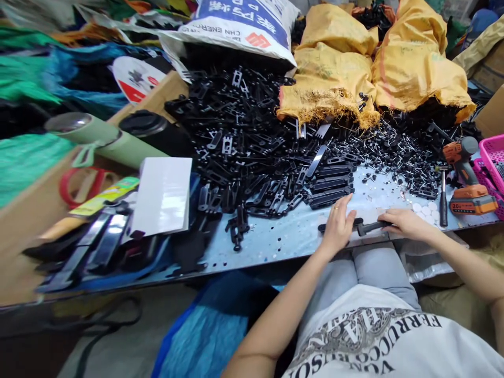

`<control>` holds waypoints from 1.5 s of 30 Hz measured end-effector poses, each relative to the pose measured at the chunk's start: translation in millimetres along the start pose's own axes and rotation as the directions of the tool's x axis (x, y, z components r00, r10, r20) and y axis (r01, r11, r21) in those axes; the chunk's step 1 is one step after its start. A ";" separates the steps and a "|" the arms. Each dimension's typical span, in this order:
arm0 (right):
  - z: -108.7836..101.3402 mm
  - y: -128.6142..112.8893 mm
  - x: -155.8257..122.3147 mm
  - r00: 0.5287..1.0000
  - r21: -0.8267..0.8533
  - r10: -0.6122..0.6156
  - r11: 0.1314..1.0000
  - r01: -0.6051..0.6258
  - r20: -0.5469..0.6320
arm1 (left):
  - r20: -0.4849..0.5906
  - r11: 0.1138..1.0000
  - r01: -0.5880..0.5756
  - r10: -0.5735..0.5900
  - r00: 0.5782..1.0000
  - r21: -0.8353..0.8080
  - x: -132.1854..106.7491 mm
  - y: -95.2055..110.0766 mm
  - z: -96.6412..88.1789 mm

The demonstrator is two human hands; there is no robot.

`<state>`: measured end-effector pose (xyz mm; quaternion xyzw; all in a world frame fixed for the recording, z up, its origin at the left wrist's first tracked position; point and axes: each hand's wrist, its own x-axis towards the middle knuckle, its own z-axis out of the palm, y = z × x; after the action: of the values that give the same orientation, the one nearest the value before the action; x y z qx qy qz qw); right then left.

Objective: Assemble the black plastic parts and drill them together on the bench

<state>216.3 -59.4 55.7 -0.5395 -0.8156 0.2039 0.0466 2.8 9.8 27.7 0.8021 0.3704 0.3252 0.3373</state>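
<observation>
From my remote seat I see the black bar (372,227) lying at the near edge of the desk (271,236), its long axis running left to right, nearly parallel to that edge, with the right end a touch farther away. The left grip (339,223) lies over its left part, fingers pointing away from the body; I can't tell whether they clamp it. The right grip (401,222) is closed on the right end. Whether the bar is one piece or two, I can't make out.

Just beyond the left grip I have a stack of slim bars (331,186), side by side and pointing roughly the same way. Past them a tangled heap of black parts (240,142) crowds the far side, and loose screws (394,155) spread to its right. Flat, round white discs (427,212) sit near the right grip, then a hammer (443,205), dark-handled, and an orange-and-black drill (468,176) hem in that side. Behind, yellow woven sacks (334,68) with frayed mouths slump over the clutter.
</observation>
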 end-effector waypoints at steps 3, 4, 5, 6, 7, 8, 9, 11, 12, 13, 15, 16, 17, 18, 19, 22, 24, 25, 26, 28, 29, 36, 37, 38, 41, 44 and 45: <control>12.4 9.3 -1.9 0.998 -0.197 -0.031 0.980 0.042 0.054 | 0.358 0.964 -0.133 0.044 0.933 0.230 5.4 -17.6 -8.6; 16.6 9.0 -1.6 0.999 -0.238 -0.022 0.971 0.031 0.040 | 0.436 0.944 -0.170 0.031 0.899 0.283 7.0 -20.8 -9.2; 20.3 7.6 -0.7 1.000 -0.270 -0.018 0.963 0.021 0.013 | 0.479 0.924 -0.196 0.017 0.878 0.327 8.0 -22.5 -8.8; 23.5 5.5 0.3 1.000 -0.296 -0.021 0.955 0.014 -0.020 | 0.494 0.909 -0.212 0.007 0.869 0.360 8.7 -22.9 -7.7; 26.2 3.5 1.3 0.998 -0.317 -0.031 0.948 0.014 -0.049 | 0.500 0.898 -0.222 0.002 0.866 0.381 9.0 -22.6 -6.4; 28.6 1.8 2.2 0.997 -0.333 -0.046 0.943 0.022 -0.065 | 0.504 0.891 -0.229 0.001 0.864 0.391 9.1 -21.9 -5.1; 30.8 0.7 2.8 0.996 -0.342 -0.060 0.939 0.034 -0.066 | 0.508 0.887 -0.237 0.003 0.861 0.395 9.1 -21.0 -4.2; 35.2 0.2 3.5 0.997 -0.343 -0.065 0.938 0.049 -0.033 | 0.515 0.883 -0.244 0.004 0.857 0.401 9.1 -19.6 -3.6; 37.3 0.5 3.8 0.998 -0.339 -0.054 0.940 0.047 -0.012 | 0.517 0.882 -0.245 0.002 0.856 0.403 9.1 -18.9 -3.8; 39.3 0.6 4.1 0.999 -0.335 -0.039 0.941 0.039 0.005 | 0.517 0.882 -0.243 -0.001 0.856 0.404 8.9 -18.3 -4.2; 42.0 -0.5 5.0 1.000 -0.334 -0.003 0.942 0.007 0.013 | 0.508 0.884 -0.236 -0.002 0.861 0.403 7.7 -16.9 -4.9; 42.5 -2.1 5.4 1.000 -0.337 0.015 0.941 -0.012 0.007 | 0.502 0.885 -0.233 0.000 0.865 0.402 6.7 -16.2 -5.2; 42.4 -4.3 5.6 1.000 -0.342 0.030 0.939 -0.029 -0.003 | 0.494 0.886 -0.230 0.002 0.870 0.402 5.3 -15.8 -5.3; 41.7 -7.2 5.8 0.999 -0.348 0.041 0.937 -0.043 -0.015 | 0.484 0.887 -0.228 0.005 0.875 0.403 3.7 -15.7 -5.4; 40.5 -10.6 5.7 0.999 -0.356 0.046 0.933 -0.053 -0.028 | 0.471 0.888 -0.224 0.009 0.882 0.402 2.1 -16.0 -5.5; 33.7 -21.3 5.8 0.997 -0.402 0.035 0.914 -0.060 -0.070 | 0.420 0.897 -0.212 0.032 0.907 0.388 -2.0 -19.3 -5.7; 27.0 -27.6 7.1 0.997 -0.437 0.018 0.898 -0.052 -0.081 | 0.377 0.907 -0.208 0.059 0.924 0.368 -3.9 -22.6 -5.8; 23.3 -30.4 8.2 0.997 -0.450 0.011 0.892 -0.046 -0.081 | 0.357 0.911 -0.209 0.074 0.931 0.357 -4.9 -24.1 -5.8; 19.5 -33.0 9.5 0.997 -0.459 0.004 0.887 -0.039 -0.077 | 0.337 0.914 -0.212 0.090 0.937 0.346 -6.1 -25.6 -5.8; 13.1 -36.8 12.1 0.998 -0.469 -0.008 0.883 -0.025 -0.069 | 0.303 0.920 -0.219 0.118 0.946 0.325 -8.9 -28.0 -5.8; 11.0 -37.5 13.0 0.998 -0.469 -0.012 0.883 -0.020 -0.065 | 0.293 0.922 -0.218 0.123 0.948 0.320 -10.4 -28.9 -5.8; 2.2 8.1 27.7 0.997 -0.301 0.051 0.953 -0.032 0.056 | 0.442 0.893 -0.236 0.047 0.896 0.384 21.1 -21.1 6.7; -1.9 20.0 35.8 0.996 -0.271 0.083 0.960 -0.071 0.035 | 0.433 0.882 -0.246 0.053 0.900 0.402 36.6 -17.7 12.2; -6.6 31.3 46.0 0.991 -0.254 0.134 0.958 -0.135 -0.019 | 0.407 0.868 -0.243 0.052 0.912 0.433 54.5 -13.9 18.6; -18.6 56.1 83.7 0.909 -0.232 0.328 0.892 -0.388 -0.258 | 0.316 0.809 -0.135 -0.065 0.947 0.572 109.8 -2.2 37.2; -20.1 67.6 111.3 0.861 -0.214 0.410 0.851 -0.480 -0.301 | 0.298 0.787 -0.105 -0.104 0.949 0.608 139.5 3.4 40.3; -18.4 70.1 114.2 0.861 -0.212 0.421 0.849 -0.485 -0.286 | 0.294 0.785 -0.106 -0.101 0.950 0.611 139.1 2.3 35.2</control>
<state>234.9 71.9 29.2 -0.7384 -0.6736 0.0296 0.0149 102.3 111.3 47.6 0.9095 0.3974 0.0556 0.1087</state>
